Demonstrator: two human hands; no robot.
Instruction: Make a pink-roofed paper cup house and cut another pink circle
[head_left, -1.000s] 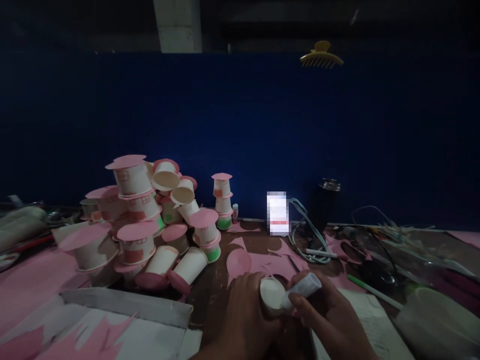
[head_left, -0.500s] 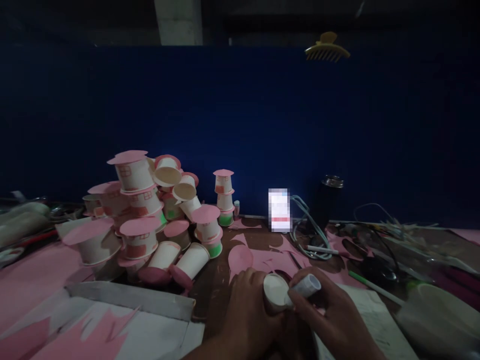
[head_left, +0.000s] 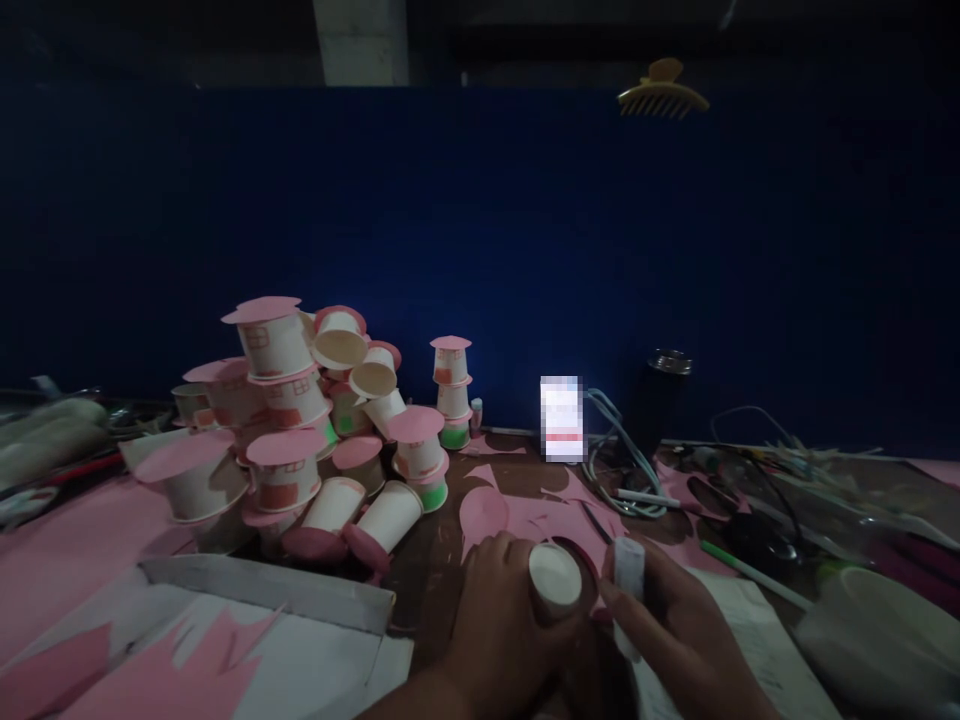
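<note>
My left hand [head_left: 499,610] is wrapped round a small white paper cup [head_left: 555,578], whose pale round end faces up toward me. Just right of it, my right hand [head_left: 671,610] grips a whitish tube that looks like a glue stick [head_left: 628,575], held nearly upright and apart from the cup. The lower part of the tube is partly covered by my thumb. Beyond my hands lie a pink paper disc [head_left: 484,514] and cut pink paper scraps. To the left is a pile of paper cups with pink paper roofs [head_left: 283,462], some bearing drawn red windows and doors.
A white box lid [head_left: 315,640] holding torn pink paper lies at the front left. Behind my hands stand a lit phone [head_left: 562,420] and a dark flask [head_left: 666,400]. Coiled cable [head_left: 630,480], a computer mouse [head_left: 761,540] and a large pale cup [head_left: 877,640] crowd the right side.
My right hand has drawn the glue stick off the cup's end, moving slightly right and turning it more upright. My left hand still holds the cup in about the same place.
</note>
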